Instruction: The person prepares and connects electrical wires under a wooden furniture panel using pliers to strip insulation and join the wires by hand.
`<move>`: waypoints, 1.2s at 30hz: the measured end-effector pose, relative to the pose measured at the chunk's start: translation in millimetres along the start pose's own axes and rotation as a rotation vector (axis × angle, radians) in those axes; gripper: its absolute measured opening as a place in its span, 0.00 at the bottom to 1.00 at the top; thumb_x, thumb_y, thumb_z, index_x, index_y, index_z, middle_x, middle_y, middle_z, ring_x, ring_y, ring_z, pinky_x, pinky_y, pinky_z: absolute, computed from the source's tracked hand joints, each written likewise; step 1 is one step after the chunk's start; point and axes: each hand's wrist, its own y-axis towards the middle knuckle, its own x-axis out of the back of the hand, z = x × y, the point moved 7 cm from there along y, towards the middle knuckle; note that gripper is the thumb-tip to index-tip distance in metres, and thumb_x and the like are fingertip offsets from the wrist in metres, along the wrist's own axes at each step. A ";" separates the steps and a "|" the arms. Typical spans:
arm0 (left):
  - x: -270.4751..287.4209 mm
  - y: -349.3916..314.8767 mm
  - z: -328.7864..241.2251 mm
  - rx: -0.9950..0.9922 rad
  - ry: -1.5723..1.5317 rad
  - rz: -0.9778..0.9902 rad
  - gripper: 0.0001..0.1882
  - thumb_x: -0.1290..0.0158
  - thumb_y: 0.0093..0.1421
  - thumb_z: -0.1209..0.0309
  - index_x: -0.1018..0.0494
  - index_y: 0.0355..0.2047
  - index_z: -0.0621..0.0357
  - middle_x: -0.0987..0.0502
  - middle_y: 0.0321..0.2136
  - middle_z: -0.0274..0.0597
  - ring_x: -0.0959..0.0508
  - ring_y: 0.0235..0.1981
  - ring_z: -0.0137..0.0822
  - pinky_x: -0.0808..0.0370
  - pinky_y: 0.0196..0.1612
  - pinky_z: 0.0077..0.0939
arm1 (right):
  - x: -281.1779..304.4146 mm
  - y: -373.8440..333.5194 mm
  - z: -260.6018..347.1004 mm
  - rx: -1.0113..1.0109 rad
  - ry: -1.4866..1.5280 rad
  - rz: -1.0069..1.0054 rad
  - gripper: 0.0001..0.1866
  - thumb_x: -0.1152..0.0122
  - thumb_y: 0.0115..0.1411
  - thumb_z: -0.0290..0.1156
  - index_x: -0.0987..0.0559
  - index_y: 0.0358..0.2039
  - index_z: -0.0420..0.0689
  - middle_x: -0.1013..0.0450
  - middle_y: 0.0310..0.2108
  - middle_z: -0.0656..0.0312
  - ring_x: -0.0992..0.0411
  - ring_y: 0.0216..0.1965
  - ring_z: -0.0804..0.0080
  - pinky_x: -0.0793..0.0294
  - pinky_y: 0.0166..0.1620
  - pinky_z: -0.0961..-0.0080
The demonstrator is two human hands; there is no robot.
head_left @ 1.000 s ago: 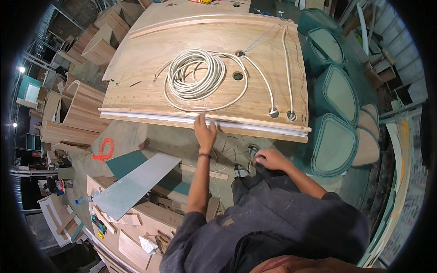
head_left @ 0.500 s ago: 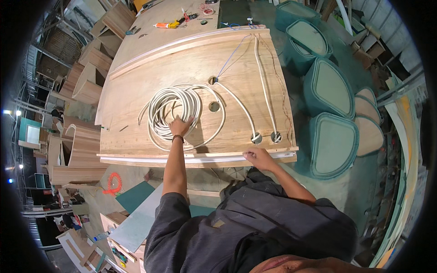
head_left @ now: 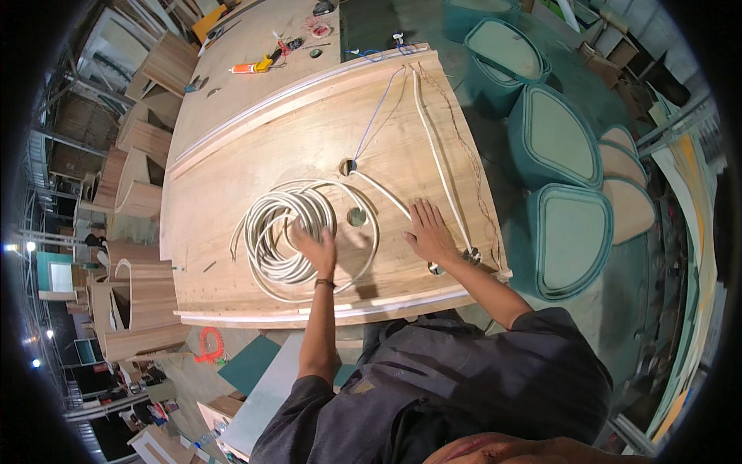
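Observation:
A coil of white cable (head_left: 267,259) lies on a large wooden panel (head_left: 255,162). My left hand (head_left: 315,249) is at the coil's right side, its fingers curled over the inner loops and its thumb by the outer edge. To the right, my right hand (head_left: 433,234) lies flat on the panel, fingers stretched out, over a stretch of white cable (head_left: 382,193). That cable runs from a round hole (head_left: 348,166). Another white cable (head_left: 433,139) goes down to a hole (head_left: 472,256) beside my right wrist.
A second round hole (head_left: 356,217) is beside the coil. Thin twisted wires (head_left: 469,155) run along the panel's right side. An orange and yellow caulking gun (head_left: 255,67) lies on the far surface. Green rounded forms (head_left: 570,240) stand on the floor at right, curved wooden pieces (head_left: 147,301) at left.
My right hand has moved from the near edge up onto the panel and opened flat. My left hand has shifted slightly at the coil. The whole view has tilted a little.

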 end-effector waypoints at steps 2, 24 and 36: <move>-29.2 35.3 -56.4 -0.184 -0.107 0.090 0.37 0.45 0.55 0.67 0.42 0.62 0.69 0.37 0.59 0.63 0.40 0.62 0.60 0.46 0.66 0.50 | -4.3 3.1 -0.9 -0.020 -0.049 -0.004 0.36 0.51 0.66 0.48 0.40 0.64 0.34 0.47 0.67 0.44 0.51 0.69 0.47 0.55 0.70 0.53; -383.8 189.5 -158.7 -0.533 0.054 0.484 0.44 0.62 0.65 0.43 0.50 0.68 0.67 0.47 0.68 0.56 0.51 0.70 0.50 0.59 0.71 0.49 | 8.0 46.6 2.3 -0.314 -0.034 0.047 0.33 0.44 0.61 0.47 0.35 0.64 0.47 0.43 0.63 0.47 0.46 0.65 0.48 0.50 0.65 0.49; -386.1 216.2 -144.7 -0.560 0.335 0.495 0.46 0.68 0.64 0.36 0.50 0.69 0.61 0.46 0.68 0.53 0.51 0.70 0.50 0.64 0.70 0.57 | 17.7 155.3 -105.6 -0.375 -0.486 -0.110 0.34 0.57 0.68 0.51 0.42 0.69 0.48 0.47 0.68 0.48 0.52 0.69 0.50 0.58 0.69 0.45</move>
